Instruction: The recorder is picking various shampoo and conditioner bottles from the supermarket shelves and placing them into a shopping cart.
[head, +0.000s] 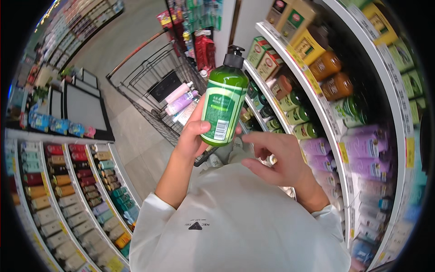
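Note:
A green pump bottle (224, 105) with a black pump top is held upright in front of me. My left hand (193, 132) is wrapped around its lower part, thumb across the front. The label, which bears writing and a barcode, faces me. Just below and to the right of the bottle, my right hand (277, 158) holds nothing, its fingers bent and apart from the thumb. Behind the bottle stands a wire shopping cart (136, 81), with a pink bottle (178, 92), a purple bottle (181, 102) and other packages in it.
Shelves (326, 112) to my right carry amber pump bottles (326, 64), purple bottles (365, 153) and boxed products (268, 63). More stocked shelves (68, 176) run along the left. Red hanging packs (205, 51) are beyond the cart. Tiled floor (127, 136) shows between cart and left shelves.

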Motion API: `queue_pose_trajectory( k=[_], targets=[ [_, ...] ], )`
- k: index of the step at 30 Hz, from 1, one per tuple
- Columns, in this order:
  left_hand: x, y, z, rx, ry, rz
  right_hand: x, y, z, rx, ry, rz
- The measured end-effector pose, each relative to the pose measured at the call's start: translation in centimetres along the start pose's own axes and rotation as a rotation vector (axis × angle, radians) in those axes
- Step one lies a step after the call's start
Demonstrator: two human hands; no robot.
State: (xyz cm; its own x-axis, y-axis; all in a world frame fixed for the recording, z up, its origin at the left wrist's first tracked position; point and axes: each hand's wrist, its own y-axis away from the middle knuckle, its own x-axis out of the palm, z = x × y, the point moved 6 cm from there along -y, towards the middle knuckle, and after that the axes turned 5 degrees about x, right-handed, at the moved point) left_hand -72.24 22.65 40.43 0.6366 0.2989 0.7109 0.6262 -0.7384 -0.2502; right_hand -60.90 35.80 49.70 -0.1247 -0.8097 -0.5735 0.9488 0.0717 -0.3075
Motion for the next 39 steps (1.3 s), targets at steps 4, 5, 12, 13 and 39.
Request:
queue_pose_trajectory(
  k=[4, 5, 12, 13, 39],
  targets=[
    [2.8, -0.5, 1.2, -0.021, 0.007, -0.022, -1.5, 2.2, -0.6, -0.069, 0.11, -0.005],
    [3.5, -0.7, 1.5, -0.048, 0.026, -0.024, -1.7, 3.2, -1.0, -0.119, 0.197, -0.006],
    [9.8, -4.0, 4.5, 0.199, -0.681, 0.128, -6.5, 9.2, -3.7, 0.171, -0.165, -0.787],
    [10.2, -4.4, 5.5, 0.225, -0.731, 0.115, -7.0, 9.9, -3.3, 0.139, -0.099, -0.831],
    [17.4, -12.2, 21.6, 0.79, -1.061, 0.484, -15.5, 14.2, -5.3, 0.587, 0.866, -1.095]
  ],
)
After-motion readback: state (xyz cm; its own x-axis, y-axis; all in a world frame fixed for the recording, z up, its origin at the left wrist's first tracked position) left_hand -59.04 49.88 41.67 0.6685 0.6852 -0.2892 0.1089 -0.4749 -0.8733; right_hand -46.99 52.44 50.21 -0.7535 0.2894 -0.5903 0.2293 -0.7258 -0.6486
